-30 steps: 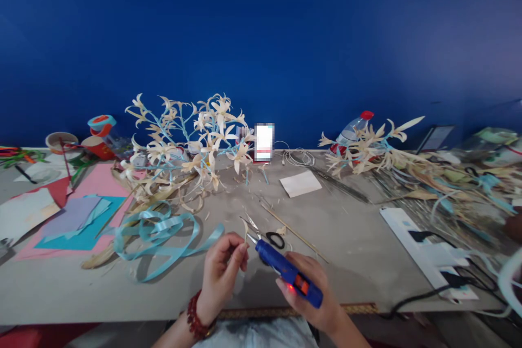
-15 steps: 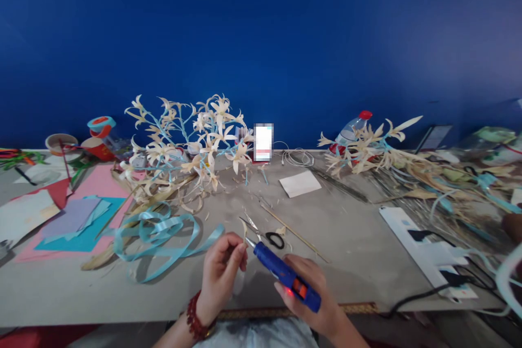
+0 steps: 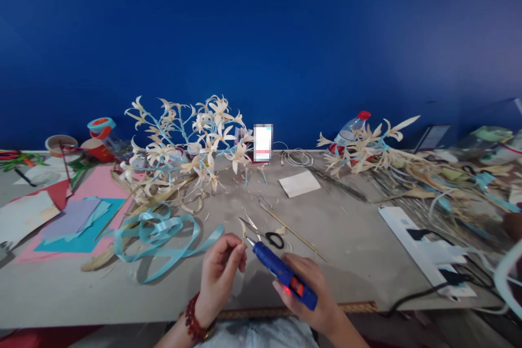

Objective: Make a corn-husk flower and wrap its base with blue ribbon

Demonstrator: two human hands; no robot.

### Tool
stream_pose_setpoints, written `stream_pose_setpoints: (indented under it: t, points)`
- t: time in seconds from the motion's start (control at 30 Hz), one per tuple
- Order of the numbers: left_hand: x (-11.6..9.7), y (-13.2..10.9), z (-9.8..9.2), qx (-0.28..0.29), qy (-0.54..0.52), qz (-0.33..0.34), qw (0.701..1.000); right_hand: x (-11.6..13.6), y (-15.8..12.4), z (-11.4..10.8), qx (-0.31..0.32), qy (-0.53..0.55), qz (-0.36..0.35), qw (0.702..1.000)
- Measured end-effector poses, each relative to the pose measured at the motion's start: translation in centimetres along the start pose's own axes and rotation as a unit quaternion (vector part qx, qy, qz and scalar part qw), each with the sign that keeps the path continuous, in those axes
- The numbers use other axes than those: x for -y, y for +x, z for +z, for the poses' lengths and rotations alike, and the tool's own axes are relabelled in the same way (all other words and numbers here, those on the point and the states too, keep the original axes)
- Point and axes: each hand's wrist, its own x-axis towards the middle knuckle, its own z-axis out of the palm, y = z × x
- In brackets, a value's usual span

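Observation:
Between the thumb and fingers of my left hand (image 3: 223, 266) is a small, pale, curved petal (image 3: 243, 231), pinched at its lower end with its tip pointing up. My right hand (image 3: 308, 288) is wrapped round a blue glue gun (image 3: 277, 269) with an orange part and a glowing red light. The gun's metal nozzle points up and left, right beside the petal; whether they touch I cannot tell. Just beyond the nozzle lie scissors (image 3: 274, 240) with black handles, partly covered by the gun and hand. A loose pale scrap (image 3: 281, 230) lies by them.
Pale flowers on blue stems (image 3: 183, 130) stand at the back left, more flowers (image 3: 367, 147) at the right. Light-blue ribbon (image 3: 163, 250) curls left of my hands. A thin stick (image 3: 293, 229), a white card (image 3: 299, 184) and a power strip (image 3: 424, 250) with cables lie on the table.
The glue gun and my right hand have shifted very slightly left. My left hand keeps its pinch on the petal, nearly unmoved.

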Motion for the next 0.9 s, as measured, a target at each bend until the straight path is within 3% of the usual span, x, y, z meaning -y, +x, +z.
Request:
stream_pose_setpoints:
  t: [0.2,0.4,0.57,0.77,0.9]
  points:
    - [0.4,-0.4,-0.5,-0.011,-0.034,0.002,0.999,-3.3,1.3,-1.1,-0.031,-0.099,0.037,0.994]
    - [2.2,-0.3,-1.3,-0.053,-0.082,-0.008,0.995,-9.6,3.0,-3.1,0.066,-0.295,0.186,0.935]
    - [3.5,0.3,-1.6,-0.109,-0.089,0.008,0.990,-12.7,4.4,-4.0,0.100,-0.304,0.177,0.931]
    - [4.5,0.7,-1.6,-0.118,-0.083,0.021,0.989,-12.6,6.4,-6.1,0.129,-0.264,0.116,0.949]
    - [4.5,0.7,-1.5,-0.110,-0.068,0.020,0.991,-10.0,9.5,-4.2,0.113,-0.202,0.085,0.969]
